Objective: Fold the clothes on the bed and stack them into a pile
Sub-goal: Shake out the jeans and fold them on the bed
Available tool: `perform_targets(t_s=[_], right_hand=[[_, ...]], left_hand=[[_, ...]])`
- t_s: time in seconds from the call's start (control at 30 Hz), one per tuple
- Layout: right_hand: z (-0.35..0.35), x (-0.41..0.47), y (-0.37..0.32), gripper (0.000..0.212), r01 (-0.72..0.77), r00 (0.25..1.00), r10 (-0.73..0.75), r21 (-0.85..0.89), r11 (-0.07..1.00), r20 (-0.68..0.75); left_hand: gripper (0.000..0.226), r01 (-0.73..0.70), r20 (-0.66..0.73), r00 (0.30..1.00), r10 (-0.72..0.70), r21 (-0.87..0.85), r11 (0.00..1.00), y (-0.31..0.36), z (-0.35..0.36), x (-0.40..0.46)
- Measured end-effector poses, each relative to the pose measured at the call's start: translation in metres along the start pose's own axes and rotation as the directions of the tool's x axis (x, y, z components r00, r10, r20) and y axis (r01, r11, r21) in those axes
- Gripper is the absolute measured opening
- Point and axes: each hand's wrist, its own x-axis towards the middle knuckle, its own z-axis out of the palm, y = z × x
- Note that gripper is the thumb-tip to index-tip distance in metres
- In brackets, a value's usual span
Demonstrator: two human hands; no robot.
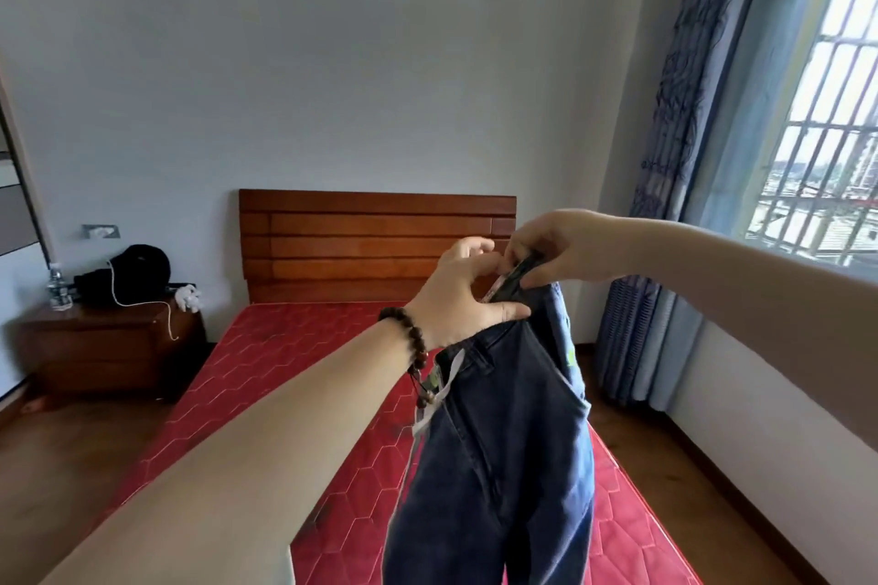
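Observation:
A pair of dark blue jeans [503, 442] hangs in the air in front of me, above the red quilted mattress [294, 371]. My right hand [551, 252] pinches the waistband at its top. My left hand [461, 295], with a bead bracelet at the wrist, grips the waistband just beside it, thumb pressed on the denim. Both hands are close together, almost touching. The legs of the jeans drop below the frame's bottom edge. A white label hangs from the waist on the left side.
A wooden headboard [375, 242] stands against the far wall. At left a wooden nightstand [109, 347] holds a black bag, a bottle and a small white toy. Blue curtains [665, 204] and a barred window are at right. Wooden floor flanks the bed.

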Motion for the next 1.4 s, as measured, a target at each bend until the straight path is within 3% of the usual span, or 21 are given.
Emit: perform_targets(t_s=[0.1,0.23,0.37,0.5,0.6,0.7,0.8,1.0,1.13,1.23,1.33,1.4], right_hand=[[-0.014,-0.010,-0.004,0.017,0.044,0.999,-0.044,0.006,0.999,-0.028],[-0.037,-0.023,-0.009,0.019,0.041,0.995,-0.039,0.018,0.999,-0.095],[-0.061,-0.038,0.002,0.010,-0.001,0.970,-0.053,-0.225,0.974,-0.236],[-0.065,-0.054,0.036,0.009,-0.103,0.936,-0.024,-0.335,0.936,-0.352],[-0.058,-0.062,0.065,0.012,-0.151,0.880,0.003,-0.274,0.950,-0.476],[-0.051,-0.065,0.085,0.014,-0.187,0.801,0.097,-0.093,0.978,-0.590],[-0.039,-0.064,0.097,0.020,-0.201,0.749,0.176,0.033,0.979,-0.639],[-0.026,-0.063,0.113,0.013,-0.222,0.668,0.228,0.103,0.970,-0.708],[-0.023,-0.065,0.117,0.014,-0.220,0.632,0.275,0.173,0.960,-0.724],[-0.028,-0.078,0.127,0.017,-0.239,0.620,0.329,0.228,0.944,-0.712],[-0.029,-0.100,0.139,0.010,-0.304,0.655,0.354,0.195,0.932,-0.668],[-0.026,-0.114,0.145,0.011,-0.320,0.699,0.360,0.180,0.930,-0.618]], left_hand=[[0.027,-0.017,0.190,0.982,0.015,0.007,1.000,-0.007,-0.012,0.003],[0.031,0.015,0.441,0.897,-0.019,0.013,1.000,-0.019,0.000,0.003],[0.021,0.108,0.467,0.873,-0.138,0.092,0.990,-0.033,0.003,0.006],[0.049,0.095,0.480,0.867,-0.133,0.103,0.990,-0.041,-0.005,0.004],[0.035,0.071,0.509,0.840,-0.187,0.240,0.968,-0.051,-0.002,-0.005],[0.031,0.118,0.541,0.813,-0.217,0.212,0.970,-0.062,0.005,-0.022],[0.040,0.147,0.522,0.822,-0.228,0.193,0.970,-0.065,0.020,-0.038],[0.061,0.036,0.468,0.855,-0.222,0.374,0.927,-0.079,0.050,-0.071],[0.024,0.068,0.416,0.874,-0.250,0.406,0.912,-0.097,0.073,-0.087],[0.013,0.193,0.249,0.923,-0.293,0.359,0.913,-0.108,0.069,-0.092],[0.022,0.323,0.052,0.937,-0.346,0.256,0.911,-0.110,0.031,-0.080],[0.020,0.324,-0.022,0.943,-0.331,0.281,0.903,-0.106,-0.007,-0.063]])
